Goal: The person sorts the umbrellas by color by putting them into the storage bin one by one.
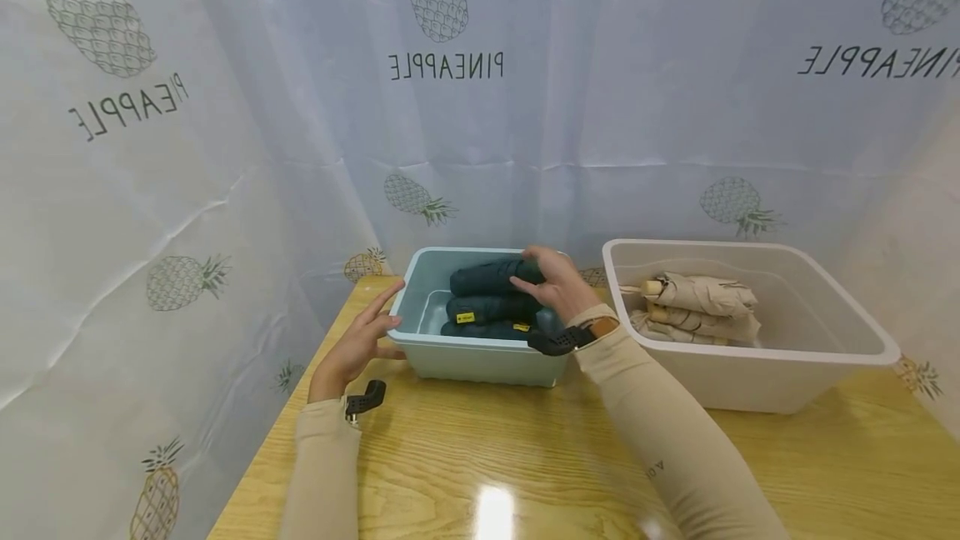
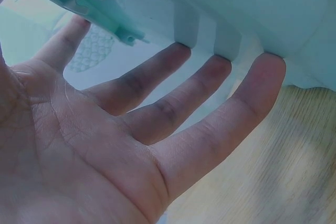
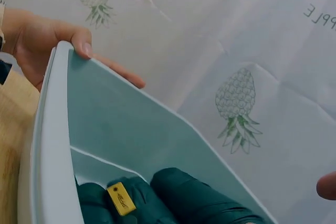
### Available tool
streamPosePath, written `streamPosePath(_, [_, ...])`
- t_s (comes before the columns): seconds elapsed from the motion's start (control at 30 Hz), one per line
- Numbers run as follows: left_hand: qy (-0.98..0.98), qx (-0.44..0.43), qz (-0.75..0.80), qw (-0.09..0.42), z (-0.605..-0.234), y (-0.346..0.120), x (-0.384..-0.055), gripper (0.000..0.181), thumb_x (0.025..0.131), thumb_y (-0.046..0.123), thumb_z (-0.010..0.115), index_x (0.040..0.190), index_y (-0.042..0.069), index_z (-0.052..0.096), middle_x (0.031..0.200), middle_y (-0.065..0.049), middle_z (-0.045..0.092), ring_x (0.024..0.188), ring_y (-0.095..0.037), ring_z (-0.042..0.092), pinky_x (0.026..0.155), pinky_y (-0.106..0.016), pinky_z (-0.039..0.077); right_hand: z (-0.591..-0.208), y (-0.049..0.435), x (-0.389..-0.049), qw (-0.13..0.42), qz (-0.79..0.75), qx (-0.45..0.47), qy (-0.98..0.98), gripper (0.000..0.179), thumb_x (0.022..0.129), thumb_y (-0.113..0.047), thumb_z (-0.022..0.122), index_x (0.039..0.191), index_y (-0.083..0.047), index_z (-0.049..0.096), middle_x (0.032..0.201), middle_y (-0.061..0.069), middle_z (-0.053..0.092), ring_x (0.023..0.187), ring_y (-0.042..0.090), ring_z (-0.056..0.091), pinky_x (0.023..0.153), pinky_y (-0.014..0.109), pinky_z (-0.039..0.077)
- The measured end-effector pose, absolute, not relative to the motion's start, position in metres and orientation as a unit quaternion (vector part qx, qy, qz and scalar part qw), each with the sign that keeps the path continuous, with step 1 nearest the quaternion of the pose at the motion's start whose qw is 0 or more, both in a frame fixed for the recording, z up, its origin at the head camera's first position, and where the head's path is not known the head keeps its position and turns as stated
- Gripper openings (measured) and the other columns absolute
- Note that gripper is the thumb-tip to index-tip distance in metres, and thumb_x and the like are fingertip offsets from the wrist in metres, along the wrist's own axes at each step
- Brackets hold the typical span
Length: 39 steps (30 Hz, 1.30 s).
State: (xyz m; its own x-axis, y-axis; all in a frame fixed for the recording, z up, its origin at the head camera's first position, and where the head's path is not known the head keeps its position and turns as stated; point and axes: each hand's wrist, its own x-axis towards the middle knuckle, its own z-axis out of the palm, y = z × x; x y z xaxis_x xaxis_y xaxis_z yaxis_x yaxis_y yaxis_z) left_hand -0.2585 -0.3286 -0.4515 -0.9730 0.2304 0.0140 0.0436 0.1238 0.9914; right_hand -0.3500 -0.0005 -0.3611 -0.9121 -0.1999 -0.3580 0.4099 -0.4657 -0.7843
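Note:
A pale teal bin (image 1: 480, 365) stands on the table with several dark teal folded umbrellas (image 1: 483, 277) lying in it. At the bin's left end is my left hand (image 1: 360, 347). Its thumb lies over the rim, and straight, spread fingers (image 2: 205, 74) touch the outer wall in the left wrist view. My right hand (image 1: 558, 280) reaches over the bin's right end, thumb and fingers spread at the end of the rearmost umbrella (image 3: 194, 195). Only a fingertip (image 3: 328, 186) of it shows clearly in the right wrist view. A yellow tag (image 3: 122, 199) is on one umbrella.
A larger white bin (image 1: 765, 373) stands at the right, close to the right forearm, with several beige folded umbrellas (image 1: 705, 294) inside. Behind the wooden table (image 1: 450, 457) hangs a curtain (image 1: 600, 107) printed with pineapples.

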Motion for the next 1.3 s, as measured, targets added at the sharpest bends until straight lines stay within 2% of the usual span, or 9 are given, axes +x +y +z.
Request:
streamPosePath(0.17, [0.746, 0.092, 0.656, 0.073, -0.452, -0.329, -0.259, 0.065, 0.105, 0.024, 0.049, 0.163, 0.04, 0.023, 0.169, -0.012, 0.016, 0.147, -0.051, 0.033, 0.093, -0.063, 0.055, -0.357, 0.006, -0.345, 0.196, -0.832, 0.095, 0.51, 0.082, 0.1, -0.011, 0.052, 0.166, -0.023, 0.006, 0.172, 0.008, -0.012, 0.158, 0.04, 0.011, 0.117, 0.052, 0.041])
streamPosePath(0.27, [0.746, 0.092, 0.656, 0.073, -0.452, -0.328, -0.26, 0.065, 0.106, 0.023, 0.048, 0.163, 0.04, 0.023, 0.17, -0.011, 0.014, 0.147, -0.052, 0.032, 0.093, -0.063, 0.055, -0.351, 0.011, -0.337, 0.205, -0.817, 0.072, 0.534, 0.076, 0.101, -0.016, 0.052, 0.166, -0.023, 0.013, 0.172, 0.013, -0.012, 0.155, 0.047, 0.018, 0.116, 0.051, 0.042])
streamPosePath(0.37, [0.746, 0.092, 0.656, 0.072, -0.452, -0.328, -0.261, 0.064, 0.106, 0.022, 0.047, 0.162, 0.041, 0.023, 0.17, -0.011, 0.013, 0.148, -0.052, 0.031, 0.092, -0.063, 0.055, -0.344, 0.016, -0.328, 0.205, -0.805, 0.029, 0.556, 0.065, 0.103, -0.019, 0.048, 0.163, -0.016, 0.023, 0.172, 0.015, -0.003, 0.154, 0.046, 0.024, 0.116, 0.048, 0.043])
streamPosePath(0.6, [0.749, 0.092, 0.652, 0.074, -0.452, -0.329, -0.263, 0.064, 0.106, 0.023, 0.048, 0.162, 0.041, 0.023, 0.171, -0.009, 0.01, 0.148, -0.052, 0.03, 0.092, -0.062, 0.055, -0.336, 0.03, -0.306, 0.192, -0.773, -0.078, 0.599, 0.058, 0.107, -0.021, 0.045, 0.159, -0.004, 0.024, 0.166, 0.021, 0.023, 0.148, 0.042, 0.038, 0.118, 0.047, 0.041])
streamPosePath(0.77, [0.758, 0.088, 0.642, 0.073, -0.451, -0.332, -0.261, 0.064, 0.106, 0.026, 0.05, 0.163, 0.04, 0.023, 0.17, -0.011, 0.012, 0.148, -0.052, 0.03, 0.092, -0.061, 0.056, -0.338, 0.04, -0.286, 0.166, -0.717, -0.151, 0.66, 0.036, 0.107, -0.019, 0.046, 0.139, -0.003, 0.046, 0.129, 0.014, 0.055, 0.117, 0.031, 0.061, 0.111, 0.047, 0.047])
streamPosePath(0.87, [0.771, 0.087, 0.627, 0.068, -0.446, -0.335, -0.258, 0.064, 0.107, 0.027, 0.051, 0.163, 0.038, 0.023, 0.169, -0.016, 0.015, 0.147, -0.052, 0.031, 0.092, -0.06, 0.056, -0.341, 0.044, -0.273, 0.135, -0.682, -0.183, 0.695, 0.022, 0.107, -0.019, 0.05, 0.123, -0.005, 0.053, 0.104, 0.006, 0.06, 0.096, 0.023, 0.066, 0.102, 0.043, 0.053])
streamPosePath(0.93, [0.784, 0.084, 0.612, 0.063, -0.442, -0.337, -0.256, 0.064, 0.107, 0.026, 0.051, 0.164, 0.036, 0.023, 0.169, -0.018, 0.016, 0.147, -0.051, 0.032, 0.094, -0.06, 0.056, -0.344, 0.046, -0.267, 0.114, -0.664, -0.202, 0.711, 0.019, 0.106, -0.019, 0.052, 0.118, -0.005, 0.056, 0.099, 0.004, 0.062, 0.092, 0.022, 0.066, 0.096, 0.041, 0.056])
streamPosePath(1.1, [0.834, 0.073, 0.546, 0.025, -0.432, -0.336, -0.248, 0.061, 0.108, 0.033, 0.052, 0.163, 0.033, 0.027, 0.165, -0.021, 0.03, 0.145, -0.046, 0.039, 0.105, -0.062, 0.048, -0.35, 0.053, -0.256, 0.059, -0.621, -0.261, 0.737, 0.018, 0.105, -0.016, 0.056, 0.118, -0.003, 0.058, 0.1, 0.008, 0.064, 0.089, 0.021, 0.068, 0.088, 0.034, 0.058])
streamPosePath(1.3, [0.879, 0.031, 0.47, -0.072, -0.413, -0.328, -0.236, 0.055, 0.106, 0.039, 0.054, 0.158, 0.029, 0.039, 0.159, -0.016, 0.042, 0.145, -0.042, 0.041, 0.112, -0.068, 0.035, -0.354, 0.069, -0.246, -0.007, -0.549, -0.331, 0.767, 0.018, 0.102, -0.013, 0.062, 0.119, -0.006, 0.06, 0.104, 0.012, 0.068, 0.091, 0.023, 0.07, 0.082, 0.031, 0.058])
